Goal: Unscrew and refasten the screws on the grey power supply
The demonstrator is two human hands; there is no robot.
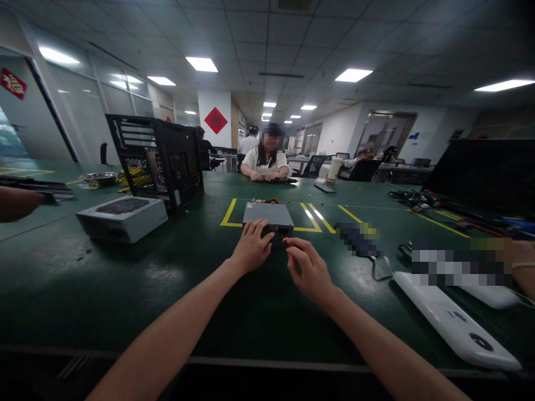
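Note:
A grey metal computer power supply [270, 213] lies on the green table in front of me, with a bundle of coloured cables at its far side. My left hand [253, 245] grips its near left edge, fingers over the top and thumb against the near face. My right hand [308, 267] pinches a small orange-and-black screwdriver [285, 241] close to the near right corner of the unit. Most of the screwdriver is hidden by my fingers, and I cannot tell whether its tip touches the metal.
A second power supply [125, 217] and an open black computer case [167, 161] stand to the left, near a metal bowl [98, 178]. White electronic devices [455, 317] and cables lie at the right. A person [266, 159] sits opposite; other people's hands show at both edges.

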